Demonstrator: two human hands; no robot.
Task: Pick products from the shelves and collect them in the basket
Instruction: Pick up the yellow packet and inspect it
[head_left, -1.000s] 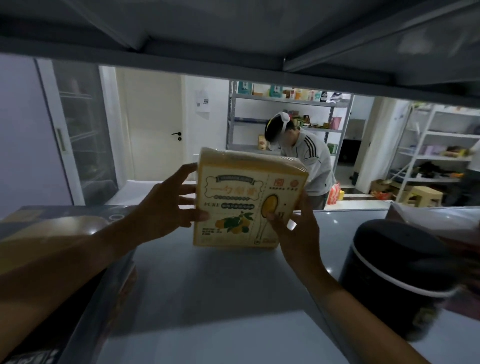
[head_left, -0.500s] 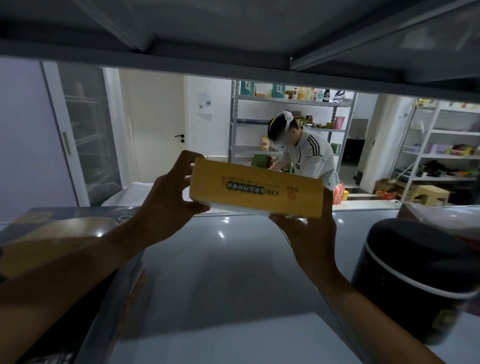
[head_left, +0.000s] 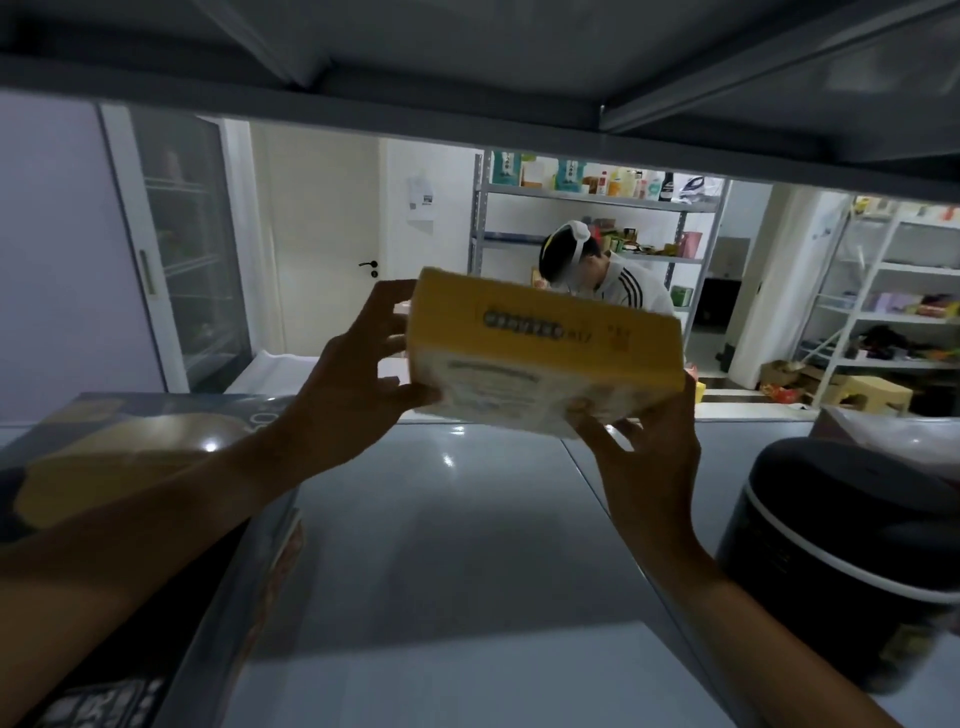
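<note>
Head view: the left hand (head_left: 353, 384) and right hand (head_left: 644, 457) clasp opposite ends of the flat yellow cardboard product box (head_left: 540, 353), held tilted above the grey metal shelf (head_left: 441, 545). Step: extraction. Next, likely withdraw toward the basket, which is out of view.

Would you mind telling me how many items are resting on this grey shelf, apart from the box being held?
2. A dark flat box lies at the left edge, and a black rice cooker stands at the right. Something pale behind the cooker is too unclear to count.
</note>
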